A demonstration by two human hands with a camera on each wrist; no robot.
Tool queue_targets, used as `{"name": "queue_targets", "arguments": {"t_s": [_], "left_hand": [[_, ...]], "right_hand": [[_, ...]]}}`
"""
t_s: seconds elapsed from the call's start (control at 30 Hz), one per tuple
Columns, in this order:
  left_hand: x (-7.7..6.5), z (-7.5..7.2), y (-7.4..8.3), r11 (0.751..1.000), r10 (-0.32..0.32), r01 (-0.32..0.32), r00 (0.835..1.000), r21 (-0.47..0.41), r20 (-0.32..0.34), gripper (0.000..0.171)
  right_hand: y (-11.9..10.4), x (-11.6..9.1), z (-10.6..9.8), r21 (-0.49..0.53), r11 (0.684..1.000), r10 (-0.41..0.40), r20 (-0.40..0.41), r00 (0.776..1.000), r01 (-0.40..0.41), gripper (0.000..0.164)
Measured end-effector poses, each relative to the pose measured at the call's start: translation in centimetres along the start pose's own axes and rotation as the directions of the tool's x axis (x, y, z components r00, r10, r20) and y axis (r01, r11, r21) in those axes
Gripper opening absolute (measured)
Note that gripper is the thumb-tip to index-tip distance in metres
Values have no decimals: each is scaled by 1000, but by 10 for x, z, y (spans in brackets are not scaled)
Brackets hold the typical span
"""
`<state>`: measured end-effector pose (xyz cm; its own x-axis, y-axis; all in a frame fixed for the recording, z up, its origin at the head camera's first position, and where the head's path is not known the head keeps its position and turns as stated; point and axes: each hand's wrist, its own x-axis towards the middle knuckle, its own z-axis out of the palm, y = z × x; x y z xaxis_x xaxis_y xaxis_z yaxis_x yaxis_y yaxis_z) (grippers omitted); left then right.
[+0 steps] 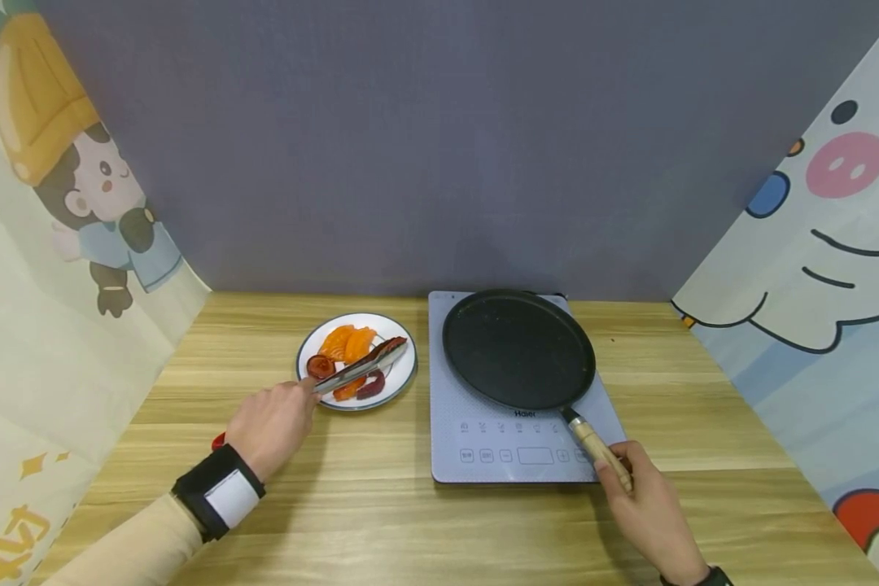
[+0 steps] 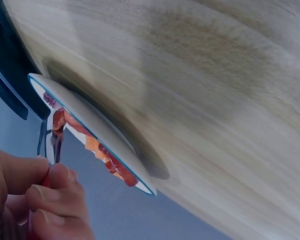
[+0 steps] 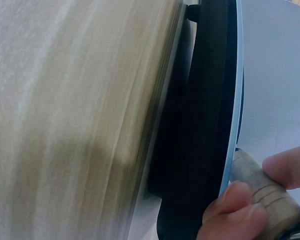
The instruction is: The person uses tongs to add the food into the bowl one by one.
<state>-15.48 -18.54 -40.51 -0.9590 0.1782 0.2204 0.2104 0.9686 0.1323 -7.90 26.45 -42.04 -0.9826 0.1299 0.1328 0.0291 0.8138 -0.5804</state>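
Observation:
My left hand (image 1: 274, 423) grips a pair of metal tongs (image 1: 340, 377) with red on the handle. The tongs reach over a white, blue-rimmed plate (image 1: 403, 381), their tips at a long dark-red strip of food (image 1: 388, 345). Orange slices (image 1: 348, 343), a round browned piece (image 1: 321, 366) and a purplish piece (image 1: 371, 384) also lie there. My right hand (image 1: 648, 505) holds the wooden handle (image 1: 593, 443) of a flat black frying pan (image 1: 518, 350), thumb and fingers on either side. The pan rests on a white induction cooker (image 1: 450, 439), and its cooking surface is bare.
A wood-grain table (image 1: 366, 521) carries the plate on the left and the cooker right of centre. Behind it stands a grey panel (image 1: 439, 146). Cartoon-printed sheets flank it at left (image 1: 15, 325) and right (image 1: 872, 342).

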Motion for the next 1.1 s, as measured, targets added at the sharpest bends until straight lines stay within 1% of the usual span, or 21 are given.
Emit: {"name": "queue_targets", "arguments": {"t_s": [0.27,0.57,0.87,1.1], "left_hand": [[0,1,-1,1000,10,-10,1000,-20,-19,14],[-2,2,1,997,62,-66,995,-42,-83,14],[0,2,5,991,74,-92,982,-95,-172,13],[4,0,11,988,84,-113,966,-106,-246,17]], "right_hand": [[-1,0,-1,0,1000,4,2,1000,-4,21],[-2,-1,-2,0,1000,1,0,1000,-1,21],[-1,-1,-1,-9,1000,0,-10,1000,0,21],[-2,-1,-1,0,1000,8,3,1000,-8,22]]}}
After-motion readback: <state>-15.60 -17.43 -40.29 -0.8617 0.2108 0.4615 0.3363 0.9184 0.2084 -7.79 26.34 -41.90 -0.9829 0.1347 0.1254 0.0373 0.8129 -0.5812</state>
